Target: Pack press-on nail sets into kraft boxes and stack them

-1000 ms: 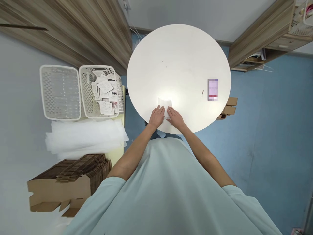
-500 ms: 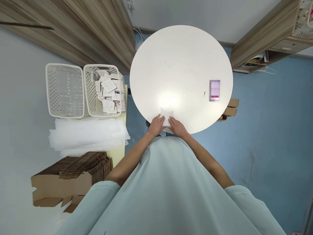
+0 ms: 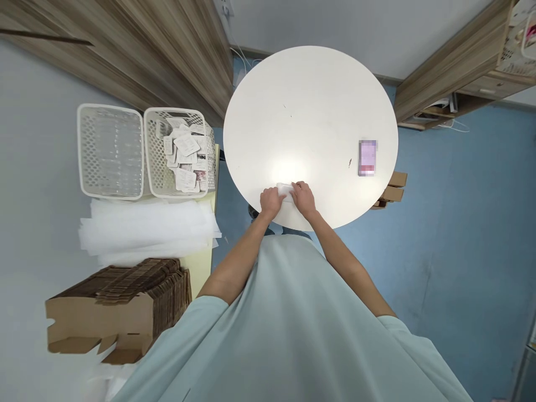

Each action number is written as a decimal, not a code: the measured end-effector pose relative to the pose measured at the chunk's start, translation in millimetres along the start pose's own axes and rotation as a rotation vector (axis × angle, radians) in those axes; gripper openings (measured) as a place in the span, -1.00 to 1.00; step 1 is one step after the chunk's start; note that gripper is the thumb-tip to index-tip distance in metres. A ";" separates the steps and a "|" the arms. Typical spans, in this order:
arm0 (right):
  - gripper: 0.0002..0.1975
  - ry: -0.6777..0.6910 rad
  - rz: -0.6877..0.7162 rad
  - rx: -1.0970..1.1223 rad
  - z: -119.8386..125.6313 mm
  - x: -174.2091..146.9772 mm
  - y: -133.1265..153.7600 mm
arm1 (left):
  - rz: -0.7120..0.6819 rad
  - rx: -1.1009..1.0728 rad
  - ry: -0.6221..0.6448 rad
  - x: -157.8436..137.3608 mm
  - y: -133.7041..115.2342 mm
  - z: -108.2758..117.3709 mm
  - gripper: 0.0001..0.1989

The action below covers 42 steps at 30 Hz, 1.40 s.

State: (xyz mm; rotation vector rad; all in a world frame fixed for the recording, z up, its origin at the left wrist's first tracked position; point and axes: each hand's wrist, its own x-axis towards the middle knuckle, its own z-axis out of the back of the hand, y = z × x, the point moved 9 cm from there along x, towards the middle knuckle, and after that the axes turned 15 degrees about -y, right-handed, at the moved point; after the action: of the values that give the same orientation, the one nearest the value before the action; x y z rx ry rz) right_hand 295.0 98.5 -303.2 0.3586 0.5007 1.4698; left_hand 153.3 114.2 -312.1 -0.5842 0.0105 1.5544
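Note:
Near the front edge of the round white table (image 3: 310,111), a sheet of white packing foam (image 3: 285,192) is rolled up into a small bundle. My left hand (image 3: 271,202) grips its left end, thumb pointing inward and fingers curled. On the right end my right hand (image 3: 303,197) is closed too, its fingers bent over the foam. Whatever may lie inside the roll is hidden.
Left of the table are a basket of clear plastic pieces (image 3: 111,151), a basket of printed white cards (image 3: 186,145), a stack of white foam sheets (image 3: 146,229) and flattened cardboard boxes (image 3: 121,312). A blurred phone-like object (image 3: 367,158) lies at the table's right.
The foam sheet, flatter and longer before, is now rolled into a compact bundle. Both hands have moved forward with it, and their flat fingers have curled round its ends.

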 end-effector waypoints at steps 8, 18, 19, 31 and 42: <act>-0.73 0.081 -0.061 -0.016 -7.5 6.5 -9.6 | 0.137 -0.094 -0.071 -7.4 14.4 -0.5 -0.62; -0.78 -0.043 -0.520 0.175 -28.6 -50.1 -4.5 | 0.204 -0.172 -0.048 -3.5 50.0 16.9 -0.49; -0.77 -0.041 -0.539 0.193 -35.1 -48.9 4.3 | 0.211 -0.169 -0.043 -1.4 57.4 22.2 -0.49; -0.82 0.033 -0.551 0.224 -79.1 -0.7 73.3 | 0.328 -0.133 -0.010 18.9 117.5 67.6 -0.79; -0.81 0.021 -0.528 0.465 -7.0 -33.0 51.7 | 0.389 -0.313 -0.247 -52.2 141.2 109.5 -0.73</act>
State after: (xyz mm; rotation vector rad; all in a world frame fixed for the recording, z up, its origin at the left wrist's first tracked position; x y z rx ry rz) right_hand 246.5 69.2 -278.9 0.5288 0.8830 0.8374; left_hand -19.6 92.0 -246.9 -0.6563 -0.3288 2.0187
